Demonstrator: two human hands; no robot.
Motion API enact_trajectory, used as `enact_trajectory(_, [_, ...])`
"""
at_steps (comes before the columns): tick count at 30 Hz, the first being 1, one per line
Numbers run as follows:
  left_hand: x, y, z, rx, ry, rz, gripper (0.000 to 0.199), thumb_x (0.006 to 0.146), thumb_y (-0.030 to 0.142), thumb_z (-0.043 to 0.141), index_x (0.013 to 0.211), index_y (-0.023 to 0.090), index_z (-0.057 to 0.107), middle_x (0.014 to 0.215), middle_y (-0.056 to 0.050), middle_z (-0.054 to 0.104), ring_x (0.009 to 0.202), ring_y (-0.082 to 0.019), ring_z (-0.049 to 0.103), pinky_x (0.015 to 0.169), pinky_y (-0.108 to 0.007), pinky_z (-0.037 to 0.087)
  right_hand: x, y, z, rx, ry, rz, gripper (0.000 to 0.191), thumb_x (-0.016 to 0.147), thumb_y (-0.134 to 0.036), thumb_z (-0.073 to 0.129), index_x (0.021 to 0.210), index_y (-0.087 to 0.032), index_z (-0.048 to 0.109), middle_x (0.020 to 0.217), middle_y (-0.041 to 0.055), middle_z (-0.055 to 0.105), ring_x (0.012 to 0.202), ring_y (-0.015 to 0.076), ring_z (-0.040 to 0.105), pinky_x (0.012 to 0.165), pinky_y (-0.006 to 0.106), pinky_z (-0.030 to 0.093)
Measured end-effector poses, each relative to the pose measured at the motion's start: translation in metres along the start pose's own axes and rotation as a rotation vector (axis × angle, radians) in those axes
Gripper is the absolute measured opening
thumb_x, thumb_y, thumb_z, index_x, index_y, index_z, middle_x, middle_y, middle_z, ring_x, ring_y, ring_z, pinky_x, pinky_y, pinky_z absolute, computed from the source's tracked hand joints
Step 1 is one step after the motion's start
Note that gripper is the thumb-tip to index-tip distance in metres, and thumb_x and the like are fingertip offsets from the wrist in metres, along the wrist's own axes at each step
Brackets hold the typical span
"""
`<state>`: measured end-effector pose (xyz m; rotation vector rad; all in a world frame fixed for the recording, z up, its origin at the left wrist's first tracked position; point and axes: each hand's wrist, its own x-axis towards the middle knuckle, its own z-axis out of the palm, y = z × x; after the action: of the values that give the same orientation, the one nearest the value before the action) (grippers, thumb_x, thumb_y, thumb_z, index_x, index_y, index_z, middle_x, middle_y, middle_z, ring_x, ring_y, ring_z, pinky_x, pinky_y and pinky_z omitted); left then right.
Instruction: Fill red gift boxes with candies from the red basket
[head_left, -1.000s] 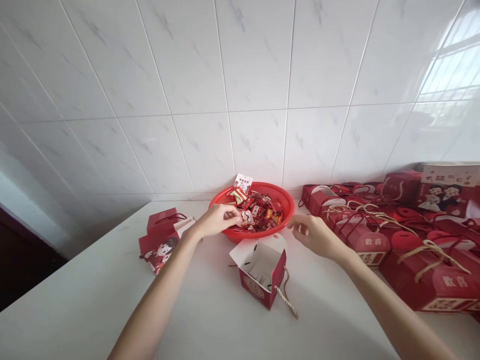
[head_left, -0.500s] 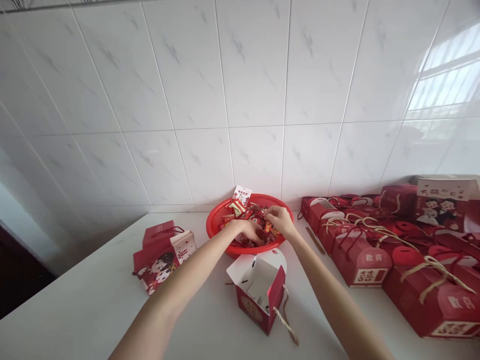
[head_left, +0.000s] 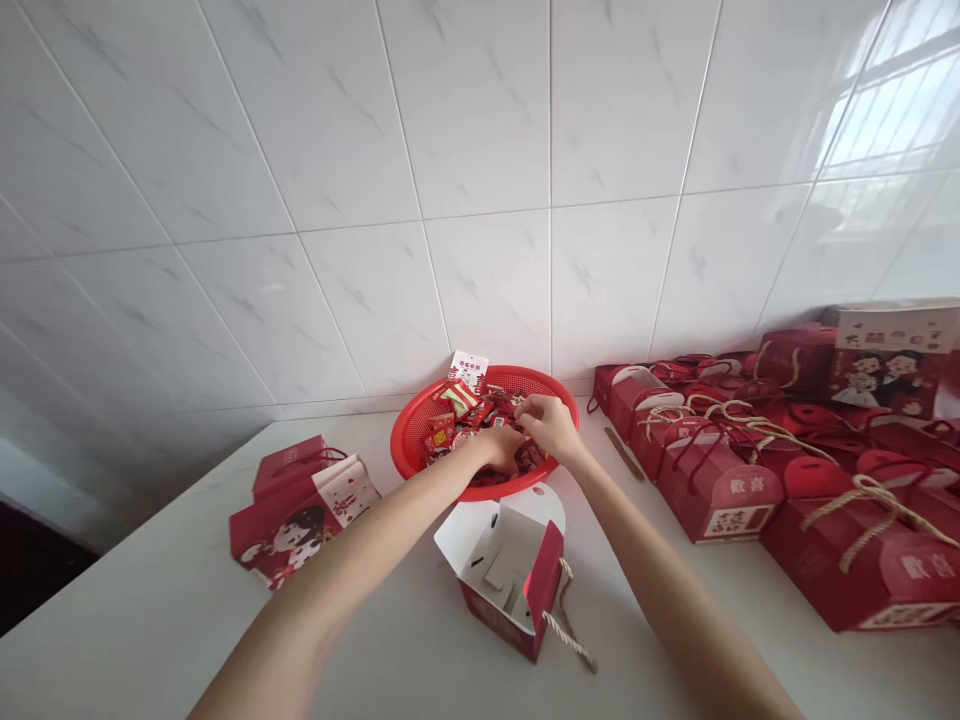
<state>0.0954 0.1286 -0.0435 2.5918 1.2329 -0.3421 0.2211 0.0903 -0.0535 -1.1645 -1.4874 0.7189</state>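
Observation:
A red plastic basket full of small wrapped candies, mostly red, stands against the wall. My left hand reaches down among the candies, its fingers hidden. Beside it, over the basket's right side, my right hand has its fingers curled together; whatever they pinch is too small to make out. Directly in front of the basket sits an open red gift box with a white inside, its flaps raised. From the box's right side hangs a twisted rope handle.
Red paper bags with cartoon prints lie at the left of the white table. Many closed red gift boxes with rope handles crowd the right side. A thin brown strip lies between them and the basket. Behind is a tiled wall.
The view has shifted, so the basket and open box appear slightly farther left and higher. Both hands stay in the basket, and my right hand's fingers have moved closer to my left hand.

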Motion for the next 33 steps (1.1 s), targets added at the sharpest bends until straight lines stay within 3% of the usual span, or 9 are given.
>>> enact_trajectory(3, [0.002,0.004,0.001,0.058,-0.051,-0.029,0.018,0.066,0.014,0.069,0.083,0.015,0.067,0.083,-0.011,0.073,0.077,-0.029,0.069,0.065,-0.033,0.051,0.001,0.001,0.000,-0.010,-0.004,0.003,0.013,0.065,-0.015,0.047,0.062,-0.020,0.059,0.065,-0.0005,0.064,0.064,0.0155,0.058,0.060,0.026,0.044])
enact_trajectory(12, [0.006,0.003,0.001,0.030,0.005,-0.030,0.020,0.062,0.012,0.068,0.081,0.016,0.067,0.090,-0.014,0.074,0.086,-0.034,0.069,0.071,-0.035,0.050,0.001,0.002,-0.002,-0.020,0.007,0.019,0.015,0.067,-0.012,0.048,0.064,-0.020,0.060,0.068,0.0001,0.067,0.065,0.0162,0.061,0.062,0.027,0.047])
enact_trajectory(19, [0.008,-0.012,-0.005,-0.144,0.047,-0.044,0.015,0.053,0.018,0.075,0.060,0.020,0.061,0.062,-0.004,0.065,0.069,-0.026,0.065,0.061,-0.031,0.045,0.002,0.003,-0.003,0.013,0.064,0.027,0.013,0.067,-0.015,0.048,0.067,-0.020,0.061,0.069,0.0006,0.068,0.065,0.0169,0.062,0.061,0.028,0.047])
enact_trajectory(23, [-0.001,-0.027,-0.014,-0.310,0.189,-0.039,0.008,0.064,0.024,0.068,0.069,0.020,0.065,0.067,0.000,0.066,0.071,-0.022,0.064,0.061,-0.028,0.044,0.002,0.005,-0.004,0.029,0.106,0.024,0.015,0.066,-0.018,0.048,0.072,-0.021,0.061,0.075,0.0019,0.070,0.069,0.0181,0.064,0.063,0.029,0.049])
enact_trajectory(27, [-0.005,-0.036,-0.019,-0.459,0.337,-0.025,0.015,0.072,0.025,0.059,0.083,0.019,0.067,0.082,-0.001,0.069,0.081,-0.021,0.066,0.067,-0.027,0.047,0.002,0.007,-0.005,0.032,0.124,0.012,0.015,0.065,-0.021,0.049,0.073,-0.021,0.061,0.078,0.0025,0.070,0.071,0.0188,0.064,0.066,0.030,0.050])
enact_trajectory(33, [-0.004,-0.036,-0.016,-0.565,0.422,-0.017,0.017,0.072,0.023,0.060,0.087,0.019,0.067,0.089,-0.002,0.070,0.087,-0.022,0.066,0.073,-0.028,0.049,0.001,0.007,-0.005,0.030,0.106,0.005,0.014,0.065,-0.021,0.050,0.073,-0.021,0.061,0.080,0.0024,0.071,0.072,0.0189,0.064,0.070,0.032,0.052])
